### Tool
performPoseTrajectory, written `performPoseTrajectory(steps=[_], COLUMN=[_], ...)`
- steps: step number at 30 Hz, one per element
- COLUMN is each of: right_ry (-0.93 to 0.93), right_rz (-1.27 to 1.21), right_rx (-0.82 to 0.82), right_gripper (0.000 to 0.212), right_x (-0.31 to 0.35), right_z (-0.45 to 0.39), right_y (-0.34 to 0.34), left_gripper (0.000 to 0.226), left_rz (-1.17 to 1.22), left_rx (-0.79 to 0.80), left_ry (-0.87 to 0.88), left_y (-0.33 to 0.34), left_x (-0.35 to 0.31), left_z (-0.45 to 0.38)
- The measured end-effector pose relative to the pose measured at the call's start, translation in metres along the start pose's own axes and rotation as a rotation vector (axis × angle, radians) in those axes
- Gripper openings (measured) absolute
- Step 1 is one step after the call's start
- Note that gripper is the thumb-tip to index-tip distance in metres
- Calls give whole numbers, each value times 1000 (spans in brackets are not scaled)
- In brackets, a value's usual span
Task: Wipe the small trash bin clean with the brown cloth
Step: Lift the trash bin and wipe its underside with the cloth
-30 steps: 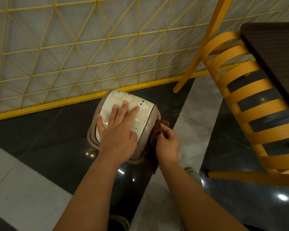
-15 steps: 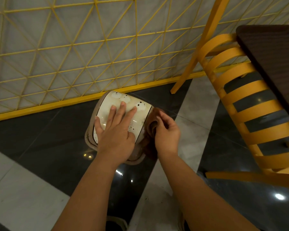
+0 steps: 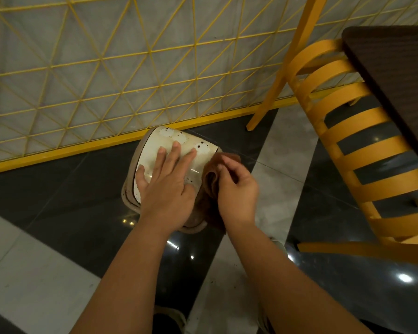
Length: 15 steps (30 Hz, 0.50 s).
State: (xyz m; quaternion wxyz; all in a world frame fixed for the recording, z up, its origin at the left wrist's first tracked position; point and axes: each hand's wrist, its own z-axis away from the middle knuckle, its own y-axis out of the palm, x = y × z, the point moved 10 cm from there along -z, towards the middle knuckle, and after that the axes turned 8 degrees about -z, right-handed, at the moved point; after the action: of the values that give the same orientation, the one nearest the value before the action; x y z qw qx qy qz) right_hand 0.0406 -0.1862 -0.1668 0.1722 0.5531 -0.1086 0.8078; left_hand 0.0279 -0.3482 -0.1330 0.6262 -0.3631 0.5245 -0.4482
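bin [image 3: 155, 150] on floor [image 3: 58, 201], just near of fence [image 3: 106, 75] | left hand [image 3: 165, 189] lay on bin | cloth [image 3: 209, 174] touched bin's right side, under right hand [image 3: 237, 189] | chair [image 3: 362, 131] and table [image 3: 396, 68] stood far right

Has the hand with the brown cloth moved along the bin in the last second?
Yes. The right hand slid the cloth up the bin toward the yellow fence.

A yellow wire lattice fence [image 3: 121, 68] on a yellow base rail runs across the far side, backed by pale panels. At right, an orange slatted chair [image 3: 362, 141] stands against a dark brown worktop [image 3: 396, 75]. The glossy floor [image 3: 46, 194] alternates black and pale grey tiles.
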Motion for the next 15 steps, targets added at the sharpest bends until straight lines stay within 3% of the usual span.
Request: performPoseTrajectory(steps=[6, 8, 12, 15], right_ry=[195, 135, -176, -178], right_rz=[-48, -8, 25, 0], right_rx=[-54, -28, 45, 36], right_gripper=[24, 23, 26, 26], right_x=[-42, -49, -2, 18], right_z=[17, 37, 36, 14], right_y=[-11, -14, 3, 12], left_gripper=[66, 66, 70, 70], left_rz=[0, 1, 18, 18], left_rx=[11, 12, 24, 34], left_ry=[-15, -14, -22, -25], left_y=[0, 0, 3, 4], left_x=[1, 0, 1, 2], left_z=[-1, -2, 0, 0])
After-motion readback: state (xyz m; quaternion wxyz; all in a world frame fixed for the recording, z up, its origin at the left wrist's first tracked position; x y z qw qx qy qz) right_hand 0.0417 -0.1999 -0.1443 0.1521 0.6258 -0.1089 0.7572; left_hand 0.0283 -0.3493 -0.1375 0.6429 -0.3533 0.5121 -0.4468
